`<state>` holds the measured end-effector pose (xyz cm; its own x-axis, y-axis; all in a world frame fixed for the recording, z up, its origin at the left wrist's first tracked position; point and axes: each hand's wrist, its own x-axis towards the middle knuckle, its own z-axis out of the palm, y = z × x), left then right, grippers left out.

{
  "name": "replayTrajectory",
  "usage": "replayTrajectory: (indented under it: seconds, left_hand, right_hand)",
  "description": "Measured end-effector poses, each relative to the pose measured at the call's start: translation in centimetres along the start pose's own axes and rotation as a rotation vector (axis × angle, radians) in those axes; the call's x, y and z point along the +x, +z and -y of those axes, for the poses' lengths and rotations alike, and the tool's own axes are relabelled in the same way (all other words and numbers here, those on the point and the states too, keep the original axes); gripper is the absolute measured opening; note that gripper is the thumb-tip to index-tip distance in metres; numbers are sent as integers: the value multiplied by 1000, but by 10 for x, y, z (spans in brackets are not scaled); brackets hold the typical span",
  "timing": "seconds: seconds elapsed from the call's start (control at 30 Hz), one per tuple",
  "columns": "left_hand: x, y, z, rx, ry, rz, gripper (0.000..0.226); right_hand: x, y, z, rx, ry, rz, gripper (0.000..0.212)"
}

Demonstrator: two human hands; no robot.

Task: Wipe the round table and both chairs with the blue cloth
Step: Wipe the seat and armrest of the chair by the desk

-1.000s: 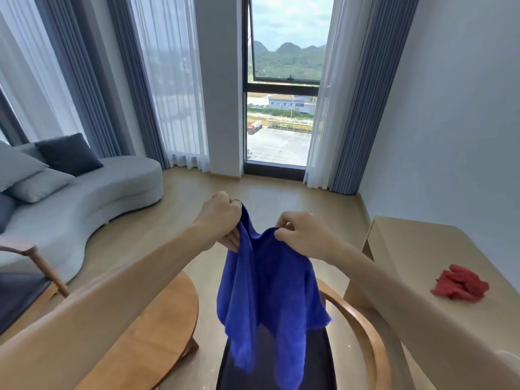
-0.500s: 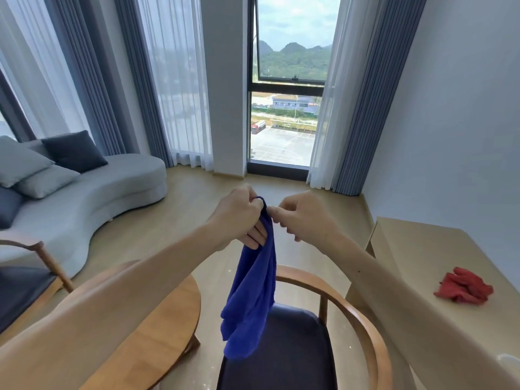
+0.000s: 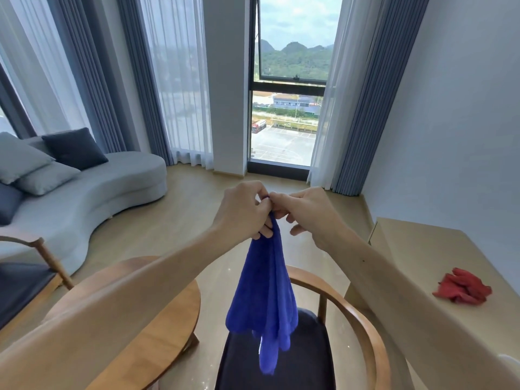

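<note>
The blue cloth (image 3: 264,299) hangs bunched in the air from its top edge. My left hand (image 3: 243,211) grips that top edge, and my right hand (image 3: 305,211) pinches it right beside the left, thumbs almost touching. Below the cloth stands a wooden armchair (image 3: 363,330) with a dark seat. The round wooden table (image 3: 166,342) lies lower left, partly hidden by my left forearm. A second wooden chair (image 3: 42,257) with a dark seat shows at the left edge.
A light wooden desk (image 3: 439,263) stands along the right wall with a red cloth (image 3: 461,288) on it. A grey curved sofa (image 3: 84,190) with cushions fills the left. Curtains and a tall window (image 3: 287,108) are ahead, with bare wooden floor (image 3: 191,209) between.
My hands have come together from about a cloth's width apart, gathering the spread cloth into a narrow hanging bunch. They have also lifted a little, and the chair seat below now shows.
</note>
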<state>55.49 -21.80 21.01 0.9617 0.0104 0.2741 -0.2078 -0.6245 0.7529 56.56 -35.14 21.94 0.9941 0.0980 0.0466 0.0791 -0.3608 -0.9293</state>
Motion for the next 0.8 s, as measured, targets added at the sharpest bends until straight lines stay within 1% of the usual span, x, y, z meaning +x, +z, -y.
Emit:
replayTrajectory:
  seconds: [0.13,0.2,0.3,0.37,0.4,0.43,0.5,0.57,0.67,0.73,0.8]
  left_hand:
    - [-1,8,-2,57,82,-37,14]
    - [-3,10,-5,23,91,-14,12]
    - [-8,7,-10,-205,10,123,11]
    - [-8,2,-9,-366,-72,235,23]
    - [-8,0,-4,-405,-106,271,27]
    - [-7,-2,5,-406,-133,279,25]
    - [-5,-2,35,-314,-209,230,13]
    - [-6,3,77,-169,-340,199,9]
    - [-17,21,135,-1,-535,279,14]
    - [-27,35,158,82,-600,352,19]
    - [-31,50,171,90,-642,382,23]
  right_hand:
    - [-1,3,-2,155,122,-50,27]
    - [2,2,-4,199,164,-65,25]
    - [5,-4,-4,224,177,-88,15]
    - [6,-10,-2,182,159,-105,14]
    - [7,-13,1,148,144,-112,14]
    - [7,-16,4,112,126,-115,15]
    - [8,-23,11,53,96,-109,18]
    - [9,-29,18,31,72,-100,17]
    - [13,-36,26,16,41,-110,12]
    - [17,-40,30,13,24,-119,9]
    - [19,-44,34,19,13,-129,9]
